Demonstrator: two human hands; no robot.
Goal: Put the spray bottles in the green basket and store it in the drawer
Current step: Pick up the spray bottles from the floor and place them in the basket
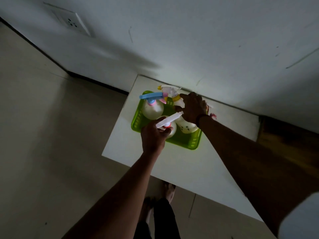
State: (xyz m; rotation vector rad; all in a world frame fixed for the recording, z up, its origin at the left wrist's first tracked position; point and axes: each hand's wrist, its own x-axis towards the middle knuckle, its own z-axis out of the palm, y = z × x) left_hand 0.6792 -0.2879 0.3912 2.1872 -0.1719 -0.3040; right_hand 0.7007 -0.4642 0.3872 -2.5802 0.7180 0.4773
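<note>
Both hands' fingers (161,131) clasp spray bottles (187,125).

Dim room: white wall (189,40) with socket (71,23), white tabletop (198,166), beige floor (43,135)

The green basket (193,144) is the landmark. Inside it three spray bottles fill most of the floor: a blue-headed bottle (151,106) at its far left, a red-collared bottle (170,125) in the middle under the left hand (152,135), a yellow-collared bottle (183,116) on its right under the right hand (194,107). Only its near right corner lies bare. Just beyond it the wall (189,40) blocks any approach. The white tabletop (198,169) nearer than the basket is open, as is a strip to its left.
</note>
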